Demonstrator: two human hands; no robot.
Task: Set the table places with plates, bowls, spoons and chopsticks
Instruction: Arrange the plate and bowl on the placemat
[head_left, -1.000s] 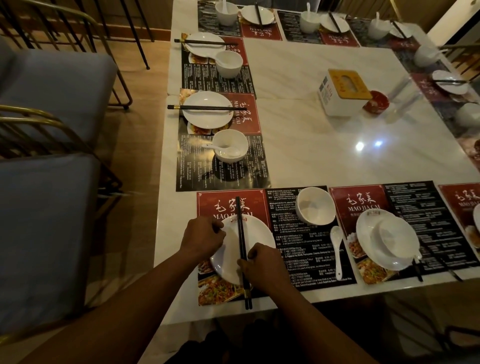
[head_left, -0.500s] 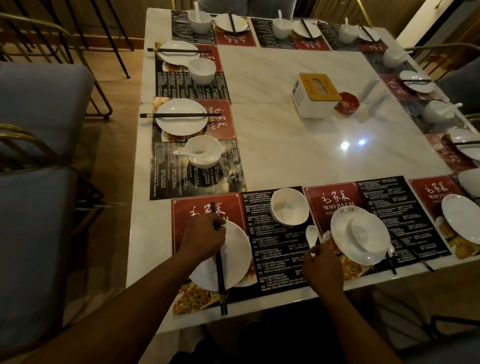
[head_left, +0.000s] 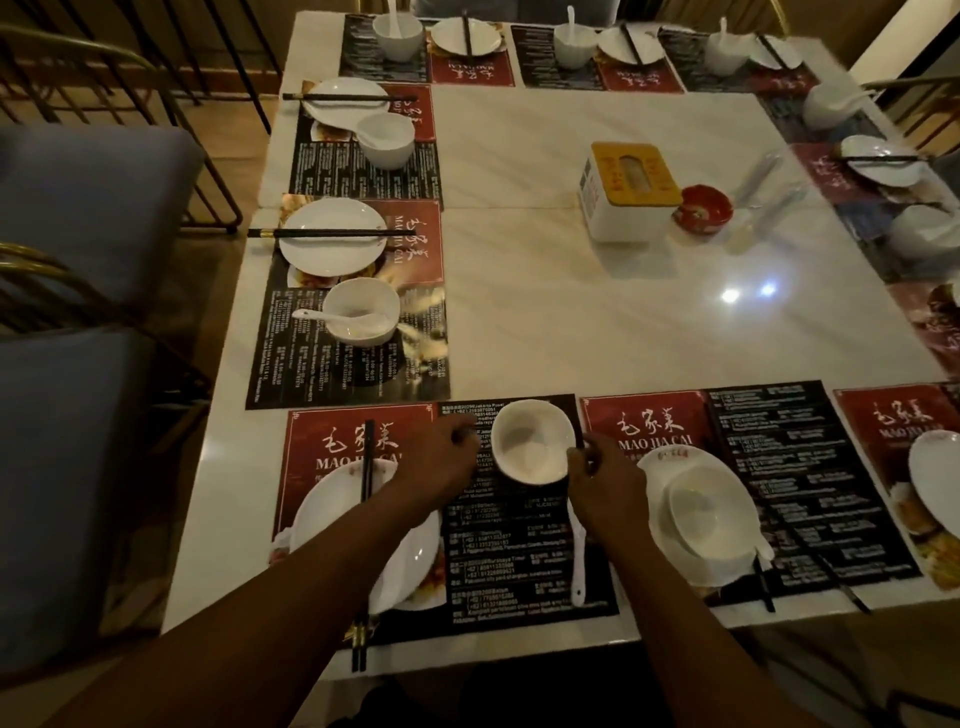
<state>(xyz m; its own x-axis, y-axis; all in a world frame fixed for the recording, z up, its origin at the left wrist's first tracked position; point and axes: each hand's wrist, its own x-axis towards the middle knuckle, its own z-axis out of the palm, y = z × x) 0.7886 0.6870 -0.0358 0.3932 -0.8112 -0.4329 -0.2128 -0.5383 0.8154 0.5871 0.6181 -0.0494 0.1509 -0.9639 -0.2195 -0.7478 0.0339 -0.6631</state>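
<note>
Lower left, the chopsticks (head_left: 368, 457) lie released across the plate (head_left: 324, 506), so that step looks done. The left hand (head_left: 439, 460) has moved to the bowl (head_left: 532, 441) at lower centre, fingers (head_left: 458, 438) curled by its left rim. The right hand (head_left: 605, 491) curls at its right rim, over the top of the spoon (head_left: 577, 571); whether either grips, I cannot tell.

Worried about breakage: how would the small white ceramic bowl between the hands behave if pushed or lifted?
The small white ceramic bowl looks glazed and rigid, so probably slippery and chippable. Its squat shape, upright on the flat black printed placemat, suggests sliding rather than tipping. It's empty, so likely light.
</note>
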